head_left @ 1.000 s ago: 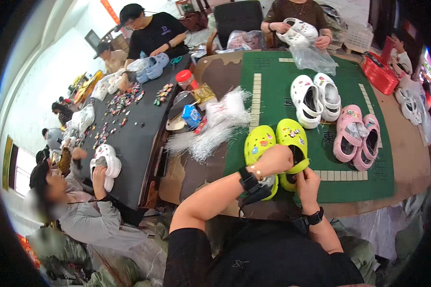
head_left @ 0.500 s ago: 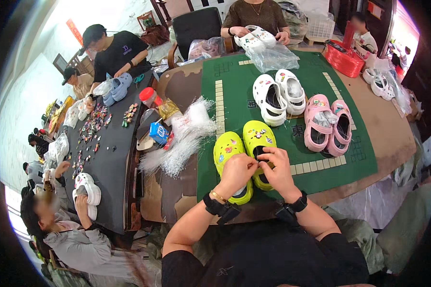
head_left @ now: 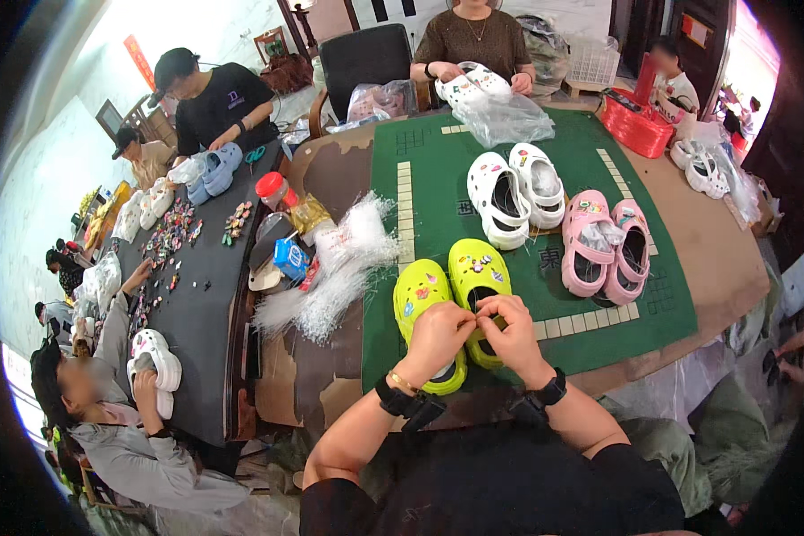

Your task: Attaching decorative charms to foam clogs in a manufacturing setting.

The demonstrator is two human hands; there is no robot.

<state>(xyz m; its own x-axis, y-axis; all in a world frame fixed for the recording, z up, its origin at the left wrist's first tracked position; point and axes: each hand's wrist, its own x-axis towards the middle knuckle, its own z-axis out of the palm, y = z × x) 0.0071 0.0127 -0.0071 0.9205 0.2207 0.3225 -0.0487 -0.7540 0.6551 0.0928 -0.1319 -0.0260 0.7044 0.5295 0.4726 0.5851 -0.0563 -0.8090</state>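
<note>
A pair of lime-green clogs, the left one (head_left: 418, 293) and the right one (head_left: 479, 265), stands on the green mat (head_left: 438, 192) before me, toes pointing away. Small colourful charms dot both uppers. Over their openings my left hand (head_left: 438, 334) and my right hand (head_left: 511, 336) meet, thumbs and fingertips pinched close together. Whatever lies between the fingertips is too small to make out. My hands hide much of the heel ends. Farther off on the mat are a white pair of clogs (head_left: 498, 198) and a pink pair (head_left: 585, 246), both decorated with charms.
Left of the mat lies a heap of thin white plastic strands (head_left: 344, 268), beside a blue box (head_left: 290, 258) and a red-lidded jar (head_left: 275, 189). Loose charms (head_left: 174, 234) cover part of the dark side table (head_left: 207, 330). Co-workers handle clogs at left and across.
My hands stay pinched together over the lime clogs, my fingers shifting slightly. The person at lower left now stretches one arm toward the loose charms. The whole view has shifted a little.
</note>
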